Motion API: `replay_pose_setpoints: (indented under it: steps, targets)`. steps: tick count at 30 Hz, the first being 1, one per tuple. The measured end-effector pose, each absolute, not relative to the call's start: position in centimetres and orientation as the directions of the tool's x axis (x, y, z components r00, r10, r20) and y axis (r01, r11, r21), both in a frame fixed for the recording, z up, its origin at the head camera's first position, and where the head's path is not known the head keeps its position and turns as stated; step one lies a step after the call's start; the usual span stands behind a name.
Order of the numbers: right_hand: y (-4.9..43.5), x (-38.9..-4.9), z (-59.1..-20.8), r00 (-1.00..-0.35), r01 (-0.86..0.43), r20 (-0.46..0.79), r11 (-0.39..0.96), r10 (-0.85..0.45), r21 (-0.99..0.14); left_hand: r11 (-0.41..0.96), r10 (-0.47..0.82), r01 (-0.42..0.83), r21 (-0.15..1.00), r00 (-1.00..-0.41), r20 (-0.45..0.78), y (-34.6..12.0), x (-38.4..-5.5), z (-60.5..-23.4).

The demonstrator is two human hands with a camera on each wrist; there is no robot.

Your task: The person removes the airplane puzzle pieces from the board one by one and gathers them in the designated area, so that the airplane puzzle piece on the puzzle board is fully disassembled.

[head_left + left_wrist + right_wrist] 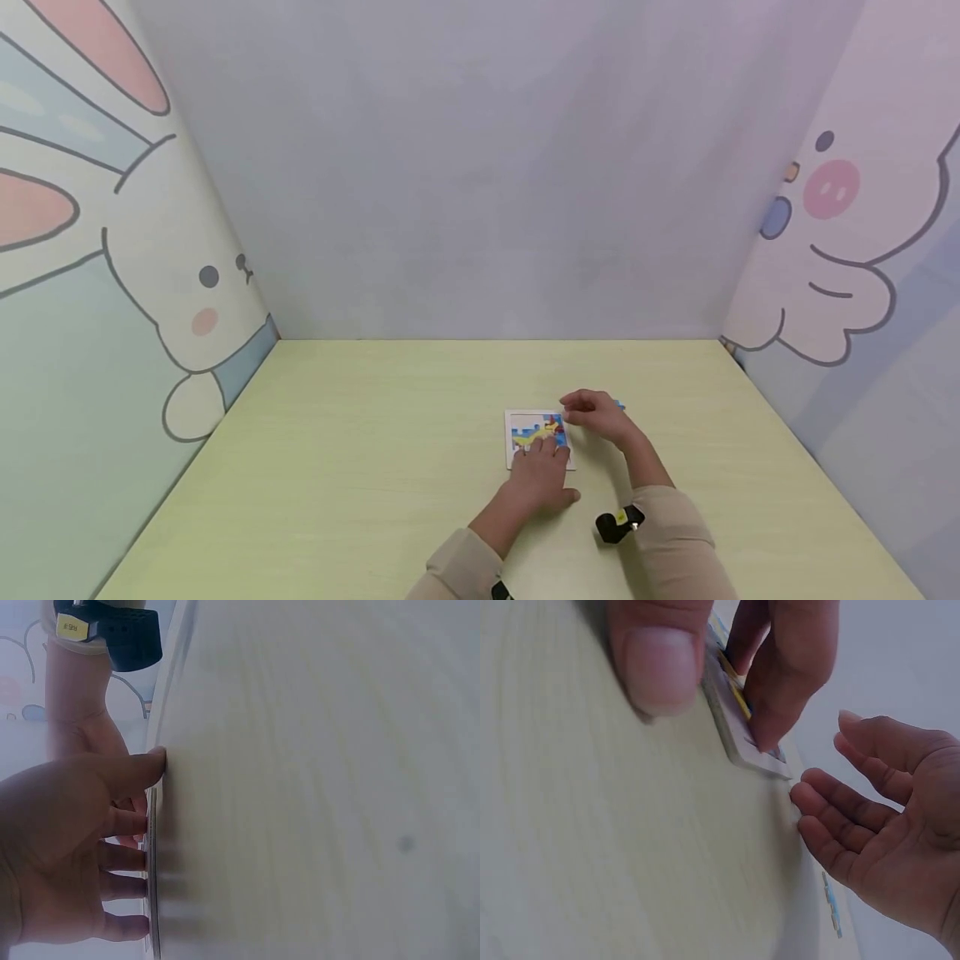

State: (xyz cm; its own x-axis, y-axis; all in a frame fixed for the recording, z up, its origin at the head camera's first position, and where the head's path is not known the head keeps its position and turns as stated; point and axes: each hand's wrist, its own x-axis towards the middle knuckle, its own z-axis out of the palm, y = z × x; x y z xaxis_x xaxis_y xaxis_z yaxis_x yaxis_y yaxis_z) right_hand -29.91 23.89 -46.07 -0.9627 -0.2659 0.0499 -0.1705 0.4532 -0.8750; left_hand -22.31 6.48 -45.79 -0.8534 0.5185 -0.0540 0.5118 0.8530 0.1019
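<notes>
A small square jigsaw puzzle (522,422) with a white border lies on the table, showing blue, yellow and red pieces and a bare white area at its upper left. My left hand (542,479) rests its outstretched fingers on the puzzle's lower part, thumb spread to the right. Just off the puzzle's upper right corner is my right hand (600,417), its fingers loosely bent. In the right wrist view, nothing shows between that right hand's (900,817) thumb and fingers. A blue puzzle piece (831,904) lies on the table beyond the right hand, partly hidden in the head view.
The pale yellow table (375,467) stretches around the puzzle. A grey back wall (480,183) and side walls with a cartoon rabbit (187,292) and pig (847,217) enclose it. A black wrist camera (618,525) sits at the right sleeve.
</notes>
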Motion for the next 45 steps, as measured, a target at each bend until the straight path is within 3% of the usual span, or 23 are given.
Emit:
replay_pose_setpoints:
  steps: [28,45]
  targets:
    - [21.1,-30.7,-46.8,-0.988,-0.101,0.003,0.618,-0.157,-0.780,0.855,0.517,0.513,0.078,-0.854,-0.052,6.4,-22.8,-46.0]
    - [21.2,-30.6,-46.8,-0.992,-0.050,-0.031,0.610,-0.122,-0.791,0.848,0.527,0.520,0.103,-0.849,-0.050,6.6,-22.6,-46.2]
